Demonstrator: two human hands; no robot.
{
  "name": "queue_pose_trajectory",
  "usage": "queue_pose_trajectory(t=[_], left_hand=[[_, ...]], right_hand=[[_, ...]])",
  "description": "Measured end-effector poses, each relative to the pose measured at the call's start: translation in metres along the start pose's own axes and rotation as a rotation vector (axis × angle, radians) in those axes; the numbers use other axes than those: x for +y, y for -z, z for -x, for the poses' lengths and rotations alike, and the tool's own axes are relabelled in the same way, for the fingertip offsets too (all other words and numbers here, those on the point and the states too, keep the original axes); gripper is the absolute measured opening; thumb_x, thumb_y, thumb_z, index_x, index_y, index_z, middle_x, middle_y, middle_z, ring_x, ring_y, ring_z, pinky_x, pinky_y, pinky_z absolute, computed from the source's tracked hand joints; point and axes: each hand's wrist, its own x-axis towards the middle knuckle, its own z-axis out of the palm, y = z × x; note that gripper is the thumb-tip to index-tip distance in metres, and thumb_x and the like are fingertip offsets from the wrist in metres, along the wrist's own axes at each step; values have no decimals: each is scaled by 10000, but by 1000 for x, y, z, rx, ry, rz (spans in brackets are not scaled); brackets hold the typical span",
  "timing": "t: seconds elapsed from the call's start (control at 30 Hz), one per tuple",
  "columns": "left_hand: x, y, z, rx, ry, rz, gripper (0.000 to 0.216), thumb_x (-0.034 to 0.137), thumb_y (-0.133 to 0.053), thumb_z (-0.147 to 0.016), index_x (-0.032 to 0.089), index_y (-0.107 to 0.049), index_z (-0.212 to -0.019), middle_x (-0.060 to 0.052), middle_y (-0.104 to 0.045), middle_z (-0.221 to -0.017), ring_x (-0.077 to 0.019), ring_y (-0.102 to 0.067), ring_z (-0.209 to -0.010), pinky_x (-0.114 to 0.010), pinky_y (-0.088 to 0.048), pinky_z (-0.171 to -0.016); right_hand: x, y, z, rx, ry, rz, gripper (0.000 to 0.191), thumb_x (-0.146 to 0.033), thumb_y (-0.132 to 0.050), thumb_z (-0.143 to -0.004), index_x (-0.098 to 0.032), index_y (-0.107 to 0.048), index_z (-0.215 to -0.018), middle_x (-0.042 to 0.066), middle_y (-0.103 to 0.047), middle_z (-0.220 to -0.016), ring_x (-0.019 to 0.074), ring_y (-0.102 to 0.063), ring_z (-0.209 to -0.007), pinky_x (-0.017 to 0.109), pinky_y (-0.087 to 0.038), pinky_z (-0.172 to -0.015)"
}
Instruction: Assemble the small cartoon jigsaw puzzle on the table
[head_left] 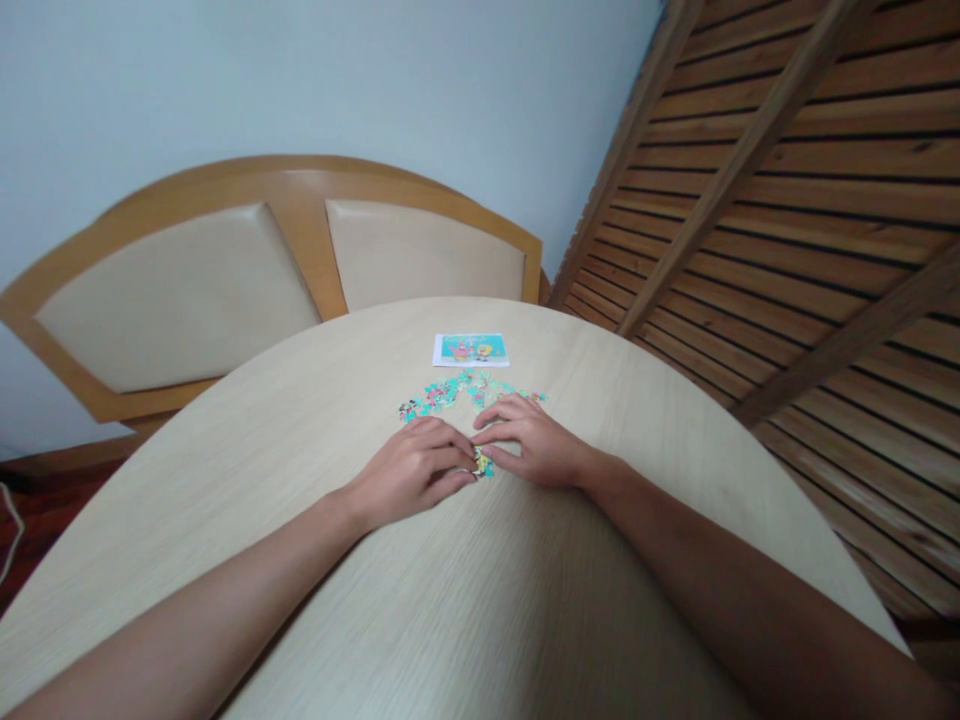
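While the left hand (417, 462) and right hand (538, 440) curve, half-open, about a small yellow-and-teal patch of puzzle pieces (484, 463) on the round pale-wood table (420, 610), I cannot tell whether either grips one; scattered teal-and-pink pieces (442, 394) and a rectangular teal cartoon card (472, 349) lie farther off.

- There it was, a pale, wood-grained table (300, 430) with a curved edge, carrying the lot!
- Towards the far side, a picture card (474, 350) lay flat, pink and yellow on turquoise!
- Just nearer, small puzzle pieces (439, 397) sprawled in a loose band!
- Nearer again, a yellow-and-turquoise cluster (486, 464) sat partly hidden!
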Motion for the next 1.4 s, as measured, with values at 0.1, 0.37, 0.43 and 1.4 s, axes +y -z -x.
queue_pose_trajectory(t=[0.1, 0.37, 0.43, 1.4], left_hand=[[-4, 1, 1, 48, 72, 6, 103, 260, -602, -964, 222, -679, -1021, -44, -718, -1063, -209, -648, -1014, -384, -471, -933], [-14, -3, 2, 65, 113, 45, 170, 221, -581, -940, 221, -680, -1079, -45, -736, -1079, -213, -663, -1035, -400, -492, -956], [-14, -3, 2, 55, 97, 43, 172, 209, -580, -937, 222, -691, -1068, -43, -738, -1080, -213, -663, -1041, -401, -493, -959], [-11, -2, 1, 7, 74, -3, 142, 301, -603, -968, 214, -713, -989, -45, -715, -1046, -211, -652, -995, -375, -493, -909]], right_hand=[[0, 0, 0, 30, 34, -7, 212, -249, -598, -941, -256, -769, -1067, 60, -721, -1083, 244, -587, -1078, 463, -408, -997], [-8, 0, -3, 55, 141, -28, 156, -322, -711, -852, -231, -768, -964, 42, -725, -954, 214, -626, -942, 388, -439, -905], [-9, 0, -3, 41, 143, -21, 147, -334, -735, -837, -241, -767, -946, 34, -720, -941, 210, -628, -936, 382, -428, -899], [-3, -2, -4, 105, 295, -16, 120, -304, -730, -864, -226, -768, -780, 10, -709, -759, 159, -609, -733, 335, -440, -773]])
